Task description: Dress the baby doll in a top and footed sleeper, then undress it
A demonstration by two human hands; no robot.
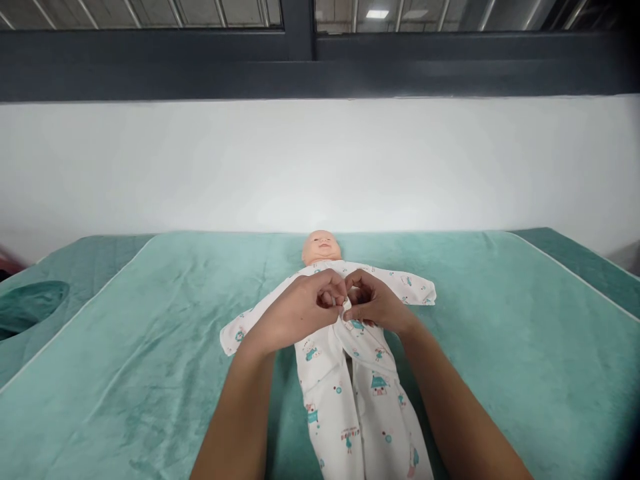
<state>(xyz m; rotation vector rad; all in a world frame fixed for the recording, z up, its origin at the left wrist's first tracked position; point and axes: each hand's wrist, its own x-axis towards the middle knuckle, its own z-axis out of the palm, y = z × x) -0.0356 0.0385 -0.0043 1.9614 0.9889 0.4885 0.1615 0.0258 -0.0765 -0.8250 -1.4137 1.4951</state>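
A baby doll (323, 248) lies on its back, its head toward the wall, dressed in a white printed romper (325, 393). Both sleeves spread out to the sides. Over the doll's chest, my left hand (315, 300) pinches the romper's front edge between thumb and fingers. My right hand (373, 300) is closed on the same bit of raised cloth from the other side, fingertips almost touching the left ones. Whatever fastener may be between the fingertips is too small to make out. Below the hands the romper's front hangs parted, with a dark gap between the leg halves.
A green plush cover (150, 373) lies under the doll. Behind it rises a white wall (320, 167), with a dark window frame (300, 73) and bars above. A darker green fold of fabric (30, 307) lies at the left edge.
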